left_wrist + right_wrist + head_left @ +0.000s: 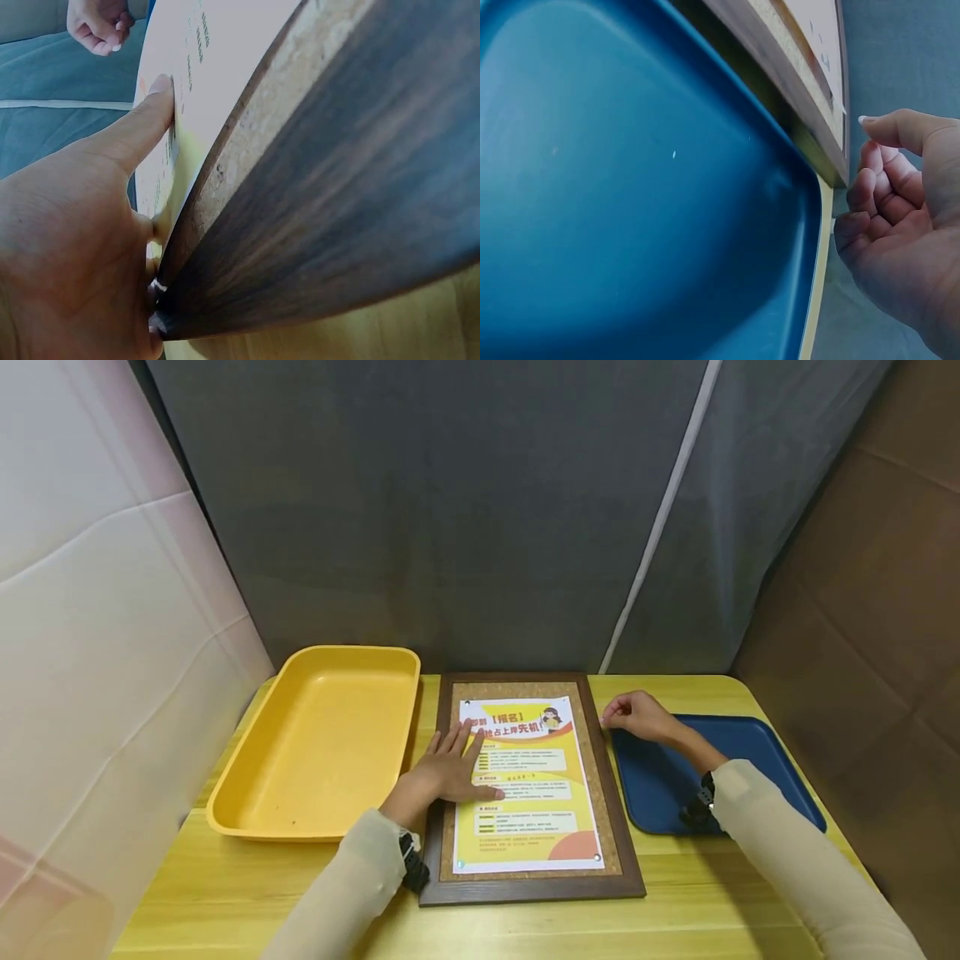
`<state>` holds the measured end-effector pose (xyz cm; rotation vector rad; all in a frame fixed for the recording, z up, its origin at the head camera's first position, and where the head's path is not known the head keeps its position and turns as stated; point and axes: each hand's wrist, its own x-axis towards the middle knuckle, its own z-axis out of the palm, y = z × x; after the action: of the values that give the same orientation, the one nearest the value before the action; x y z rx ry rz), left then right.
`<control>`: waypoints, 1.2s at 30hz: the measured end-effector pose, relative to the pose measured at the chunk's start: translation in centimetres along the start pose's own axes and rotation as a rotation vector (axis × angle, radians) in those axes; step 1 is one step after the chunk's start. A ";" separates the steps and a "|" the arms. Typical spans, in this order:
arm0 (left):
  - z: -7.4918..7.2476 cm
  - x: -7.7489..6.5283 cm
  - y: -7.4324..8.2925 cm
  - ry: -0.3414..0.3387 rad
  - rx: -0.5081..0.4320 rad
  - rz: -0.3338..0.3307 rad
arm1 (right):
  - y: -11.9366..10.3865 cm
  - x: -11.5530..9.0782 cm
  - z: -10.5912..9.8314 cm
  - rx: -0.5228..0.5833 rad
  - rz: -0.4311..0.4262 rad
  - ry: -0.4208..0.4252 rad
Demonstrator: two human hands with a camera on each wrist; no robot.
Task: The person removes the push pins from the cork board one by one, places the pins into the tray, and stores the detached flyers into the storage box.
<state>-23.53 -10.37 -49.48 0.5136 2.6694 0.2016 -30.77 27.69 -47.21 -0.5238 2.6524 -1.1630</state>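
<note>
1. Head view: a dark grey curtain (412, 510) with a white strip (663, 510) hangs behind a yellowish wooden table (225, 910).
2. Head view: a brown-framed cork board (532, 891) lies on the table, with a yellow and white poster (517, 852) flat on it. A yellow tray (315, 760) sits to the left and a blue tray (765, 747) just to the right.
3. Head view: the left hand (452, 771) rests on the poster's left part, fingers straight and spread. The right hand (637, 714) is well apart from it, its fingertips beside the upper right of the frame, near the blue tray's far edge.
4. Left wrist view: the left thumb (146, 120) lies extended along the poster, beside the bare cork and dark wood. The right hand shows beyond, fingers bent.
5. Right wrist view: the right fingers curl inward, with the thumb stretched toward their tips. A whitish bit shows at the thumb's end; I cannot tell whether it is a nail or something pinched. The blue tray fills the left side.
</note>
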 end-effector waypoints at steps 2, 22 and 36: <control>0.0 0.0 -0.1 -0.002 0.010 0.000 | 0.2 -0.2 -0.2 0.011 0.010 -0.002; 0.1 -0.5 -0.1 -0.009 0.004 0.012 | 3.1 -2.2 -1.6 -0.068 0.064 0.002; 0.7 0.1 -0.3 0.003 0.018 -0.003 | 4.1 -2.7 -1.1 -0.072 0.083 0.014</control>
<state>-23.44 -10.60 -50.22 0.5149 2.6774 0.1778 -29.67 32.06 -49.35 -0.4150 2.7084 -1.0555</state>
